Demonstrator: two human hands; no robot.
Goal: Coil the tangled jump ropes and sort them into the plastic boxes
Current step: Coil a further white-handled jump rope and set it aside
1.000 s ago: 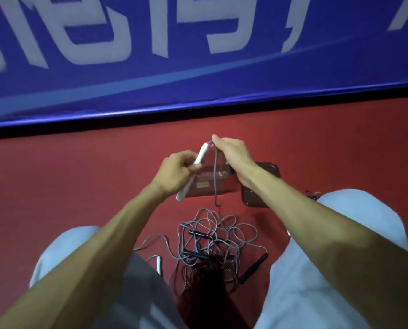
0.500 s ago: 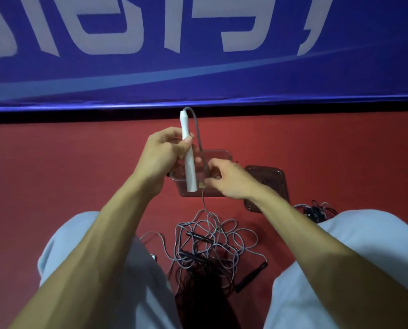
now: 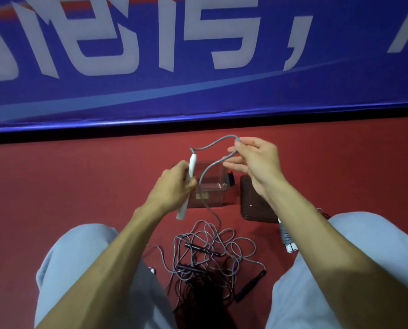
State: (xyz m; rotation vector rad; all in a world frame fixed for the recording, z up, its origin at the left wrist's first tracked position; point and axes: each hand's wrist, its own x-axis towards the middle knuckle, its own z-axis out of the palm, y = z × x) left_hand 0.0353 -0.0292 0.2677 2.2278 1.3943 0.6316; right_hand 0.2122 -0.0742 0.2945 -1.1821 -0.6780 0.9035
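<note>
Left hand (image 3: 174, 184) is clamped round the white handle (image 3: 190, 172), and the right hand (image 3: 257, 162) pinches the grey rope (image 3: 205, 172) between thumb and fingertip, with a short arc of cord between the two. From the right hand the cord drops to the tangled pile (image 3: 210, 252) on the floor (image 3: 79, 186), below both hands. The clear plastic box (image 3: 212, 193) sits just beyond the left hand. This looks like the coil's first loop. Next, the right hand likely carries that slack across to the handle without dragging knots up.

Blue banner (image 3: 340, 91), white lettering; red floor (image 3: 55, 186).
</note>
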